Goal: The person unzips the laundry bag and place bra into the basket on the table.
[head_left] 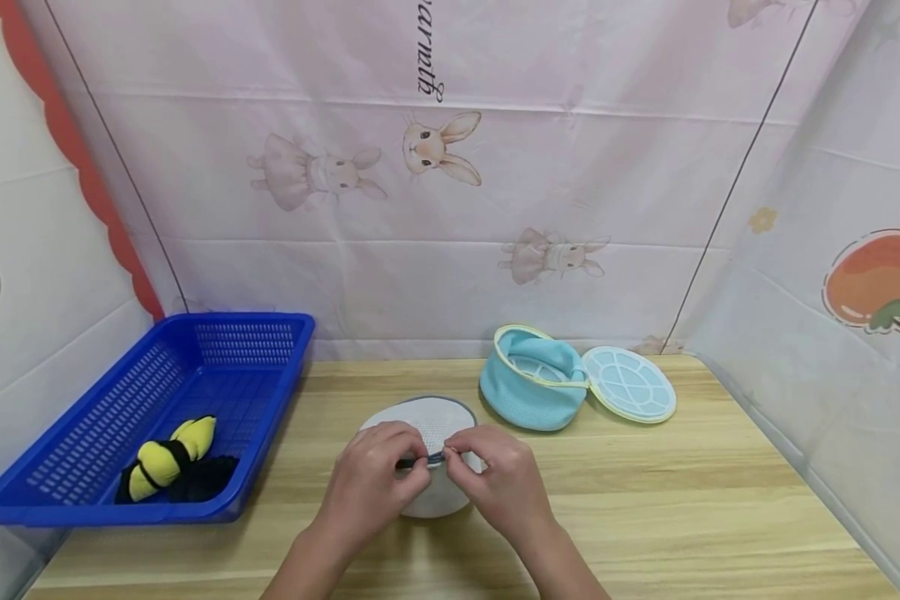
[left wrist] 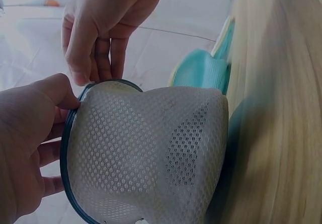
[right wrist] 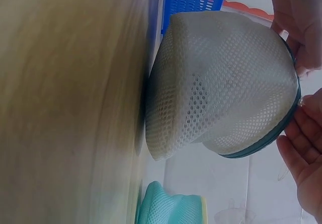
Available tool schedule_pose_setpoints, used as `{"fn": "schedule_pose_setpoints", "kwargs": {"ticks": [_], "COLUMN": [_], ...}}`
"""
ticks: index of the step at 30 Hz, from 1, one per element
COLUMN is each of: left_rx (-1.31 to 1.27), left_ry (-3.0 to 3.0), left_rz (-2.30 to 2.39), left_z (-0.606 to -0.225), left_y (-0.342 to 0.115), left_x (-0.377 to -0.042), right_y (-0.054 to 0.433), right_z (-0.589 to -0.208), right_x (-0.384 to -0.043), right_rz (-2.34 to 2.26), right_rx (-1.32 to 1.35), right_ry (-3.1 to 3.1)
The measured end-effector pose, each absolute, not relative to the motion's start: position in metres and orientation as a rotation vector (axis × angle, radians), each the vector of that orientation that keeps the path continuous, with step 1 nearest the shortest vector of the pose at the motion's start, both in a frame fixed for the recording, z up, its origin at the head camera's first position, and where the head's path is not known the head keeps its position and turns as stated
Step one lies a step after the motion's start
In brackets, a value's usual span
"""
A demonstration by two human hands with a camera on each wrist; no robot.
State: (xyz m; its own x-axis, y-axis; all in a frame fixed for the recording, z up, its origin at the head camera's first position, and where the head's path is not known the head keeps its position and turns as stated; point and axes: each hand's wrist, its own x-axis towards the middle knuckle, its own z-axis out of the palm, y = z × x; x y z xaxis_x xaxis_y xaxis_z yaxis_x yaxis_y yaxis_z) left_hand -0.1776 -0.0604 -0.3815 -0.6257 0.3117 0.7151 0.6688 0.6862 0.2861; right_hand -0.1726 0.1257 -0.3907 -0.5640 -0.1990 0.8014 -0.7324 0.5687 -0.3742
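A white mesh laundry bag (head_left: 437, 419) with a dark zipped rim stands on the table in front of me. My left hand (head_left: 375, 475) pinches the near side of the rim between thumb and fingers. Close beside it, my right hand (head_left: 501, 473) pinches the same edge. In the left wrist view the bag's honeycomb mesh (left wrist: 121, 138) bulges below the dark zip edge. The right wrist view shows the bag (right wrist: 221, 78) from its other side, with both hands' fingertips at the rim. Whether the right fingers hold the zip's slider is too small to tell.
A blue plastic basket (head_left: 270, 417) at the left holds a yellow-and-black cloth bundle (head_left: 161, 462) and a black cloth item (head_left: 206, 477). Behind the bag to the right stands a turquoise mesh bag (head_left: 532, 400), its round lid (head_left: 630, 383) folded open. Printed curtains (head_left: 390, 292) enclose the table.
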Motion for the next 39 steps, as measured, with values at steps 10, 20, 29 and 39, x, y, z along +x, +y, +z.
{"fn": "schedule_pose_setpoints", "kwargs": {"ticks": [10, 20, 29, 39], "left_rx": [-0.668, -0.692, -0.829, -0.864], "left_ry": [-2.277, -2.309, -2.296, -2.268], "left_rz": [-0.714, -0.689, -0.683, -0.666], "left_z": [-0.381, -0.381, -0.386, -0.388], "left_y": [-0.065, -0.067, -0.061, -0.057], "left_x": [-0.179, -0.18, -0.179, -0.178], "right_y": [0.128, 0.128, 0.124, 0.122], "right_z": [-0.39, -0.387, -0.388, -0.395], "right_x": [-0.174, -0.171, -0.168, -0.17], "right_rz": [0.914, 1.016, 1.044, 0.842], "right_rx": [0.685, 0.579, 0.643, 0.682], "right_ry": [-2.101, -2.538, -2.551, -2.238]}}
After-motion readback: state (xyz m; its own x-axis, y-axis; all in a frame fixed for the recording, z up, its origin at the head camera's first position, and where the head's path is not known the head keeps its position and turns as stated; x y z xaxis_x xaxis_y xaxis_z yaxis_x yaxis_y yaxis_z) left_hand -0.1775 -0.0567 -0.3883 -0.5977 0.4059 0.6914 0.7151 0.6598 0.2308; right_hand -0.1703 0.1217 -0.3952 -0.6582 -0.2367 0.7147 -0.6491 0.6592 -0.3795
